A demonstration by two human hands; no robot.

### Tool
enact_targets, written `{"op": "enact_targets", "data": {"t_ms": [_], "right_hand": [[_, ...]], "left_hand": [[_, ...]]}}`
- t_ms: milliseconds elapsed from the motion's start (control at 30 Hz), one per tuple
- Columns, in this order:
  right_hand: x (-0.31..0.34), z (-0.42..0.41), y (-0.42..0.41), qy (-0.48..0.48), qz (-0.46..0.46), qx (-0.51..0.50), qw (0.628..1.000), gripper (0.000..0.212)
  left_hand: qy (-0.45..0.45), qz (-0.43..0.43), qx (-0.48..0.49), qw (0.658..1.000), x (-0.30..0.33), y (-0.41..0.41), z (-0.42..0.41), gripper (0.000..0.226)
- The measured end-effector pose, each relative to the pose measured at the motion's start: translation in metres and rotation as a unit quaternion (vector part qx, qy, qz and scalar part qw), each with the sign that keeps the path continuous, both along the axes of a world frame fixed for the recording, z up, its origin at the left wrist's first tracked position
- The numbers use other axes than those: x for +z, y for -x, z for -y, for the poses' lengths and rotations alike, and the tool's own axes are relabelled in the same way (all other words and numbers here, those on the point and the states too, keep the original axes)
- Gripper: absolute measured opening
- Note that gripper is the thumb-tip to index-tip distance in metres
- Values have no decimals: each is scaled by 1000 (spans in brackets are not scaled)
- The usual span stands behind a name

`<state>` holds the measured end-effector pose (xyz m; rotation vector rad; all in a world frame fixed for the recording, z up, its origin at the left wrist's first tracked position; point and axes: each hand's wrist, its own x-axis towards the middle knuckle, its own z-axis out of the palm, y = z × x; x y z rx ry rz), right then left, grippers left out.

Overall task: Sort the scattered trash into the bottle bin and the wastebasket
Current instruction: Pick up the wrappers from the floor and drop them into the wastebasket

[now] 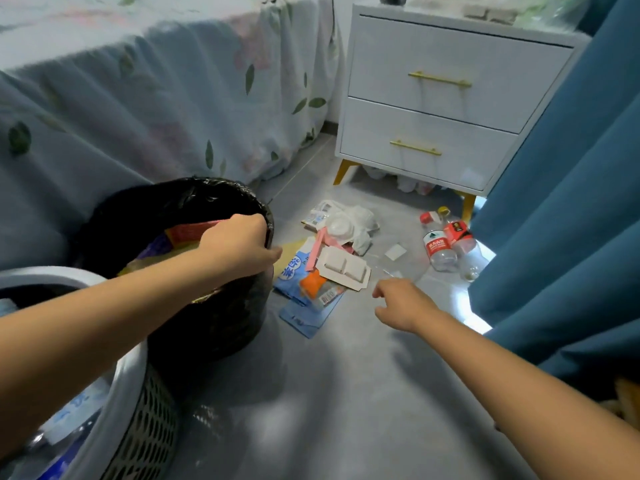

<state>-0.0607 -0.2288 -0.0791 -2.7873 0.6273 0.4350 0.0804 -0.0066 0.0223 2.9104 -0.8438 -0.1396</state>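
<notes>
bottle bin (114, 386) at 8 o'clock, cut off by the frame edge: grey rim, dark perforated wall, blurred bottles and a blue-printed label inside, contents hard to make out. left arm crosses over it.

wastebasket (221, 327) just beside it toward 10 o'clock, black liner over the rim, red, yellow and purple wrappers inside, partly hidden by the left hand (242, 245). left grip curled over the rim at the basket's 3 o'clock side; whether it clamps the liner or a wrapper, cannot tell.

trash pile (329, 258) on the floor (346, 393) at centre, touching the wastebasket's right side: blue packets (304, 317) lowest, an orange packet (313, 284), a white moulded tray (343, 266) with two square wells, a pink strip, crumpled white paper and a plastic bag (360, 220) at the far end. print too blurred to read.

right hand (401, 304) at 5 o'clock of the pile, over the floor, near the tray's edge, touching nothing; grip loosely apart, fingers relaxed.

small white scrap (395, 252) alone, at 1 o'clock of the right hand.

two clear bottles (450, 247) with red labels lie side by side at 2 o'clock, against the blue curtain (561, 202), in front of the white nightstand (443, 98). things under the nightstand are indistinct.
</notes>
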Motion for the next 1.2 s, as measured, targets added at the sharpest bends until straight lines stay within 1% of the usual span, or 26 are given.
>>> {"op": "enact_targets", "data": {"t_ms": [100, 200, 300, 400, 467, 600, 733, 867, 933, 967, 1033, 1067, 1133, 1200], "right_hand": [[23, 20, -9, 11, -82, -37, 996, 36], [61, 28, -20, 12, -169, -50, 984, 35], [83, 33, -23, -27, -211, -95, 973, 31], [69, 41, -29, -16, -222, -118, 968, 30], [44, 48, -33, -2, -224, -127, 966, 34], [-9, 62, -39, 37, -207, -120, 970, 49], [-55, 84, -48, 16, -157, -177, 972, 64], [-103, 113, -61, -11, -79, -236, 968, 88], [-115, 118, -62, -22, -41, -268, 962, 95], [-116, 118, -62, -40, -15, -287, 957, 93], [-119, 120, -59, -92, 33, -315, 944, 80], [-122, 120, -56, -110, 46, -313, 942, 71], [-126, 118, -52, -118, 64, -296, 946, 56], [-127, 114, -50, -139, 94, -288, 943, 50]], "left_hand": [[-12, -26, 7, 1000, -12, -3, 7, 21], [-7, -48, 14, 999, -23, 3, 6, 20], [-18, -71, -2, 997, -19, 5, 6, 25], [-17, -79, -8, 997, -18, -3, 8, 24], [-11, -62, -13, 998, -24, -10, 8, 22], [9, -29, -9, 999, -34, -12, 5, 20], [-12, -14, -8, 1000, -38, -11, 1, 9], [-47, 10, 10, 999, -37, -11, 6, 26], [-53, 25, 12, 998, -38, -10, 5, 36], [-58, 30, 13, 998, -38, -11, 3, 43], [-68, 31, 16, 997, -41, -13, 1, 53], [-64, 30, 14, 997, -42, -14, 0, 53], [-50, 30, 11, 998, -45, -16, -1, 48], [-39, 31, 10, 999, -46, -15, -1, 43]]}}
